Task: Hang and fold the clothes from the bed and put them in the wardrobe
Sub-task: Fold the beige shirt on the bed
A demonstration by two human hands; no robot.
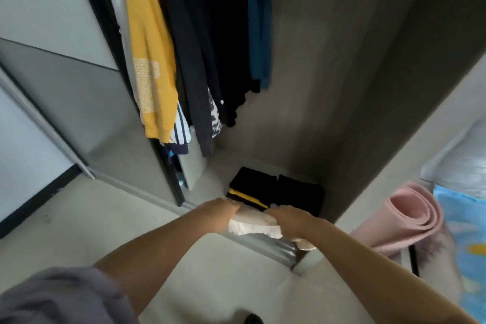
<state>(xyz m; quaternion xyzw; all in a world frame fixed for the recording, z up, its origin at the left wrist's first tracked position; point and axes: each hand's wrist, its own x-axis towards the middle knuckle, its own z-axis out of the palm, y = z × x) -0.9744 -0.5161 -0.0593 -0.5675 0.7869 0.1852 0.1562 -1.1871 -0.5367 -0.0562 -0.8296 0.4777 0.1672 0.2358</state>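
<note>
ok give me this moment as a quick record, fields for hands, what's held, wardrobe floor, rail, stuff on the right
left hand: left hand in a closed grip on the bundle's left end
right hand: right hand gripping its right end
held: folded white and pale pink cloth bundle, above the wardrobe's sliding track
wardrobe floor: folded black clothes with a yellow stripe
rail: yellow hooded top, dark garments, blue top
right side: rolled pink foam mat

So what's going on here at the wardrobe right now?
A person is holding a folded pale garment with both hands, the left hand and the right hand gripping its ends, at the open wardrobe's bottom edge. On the wardrobe floor just beyond lies a folded black stack with a yellow stripe. Above, a yellow top and dark clothes hang. A rolled pink mat stands to the right.
</note>
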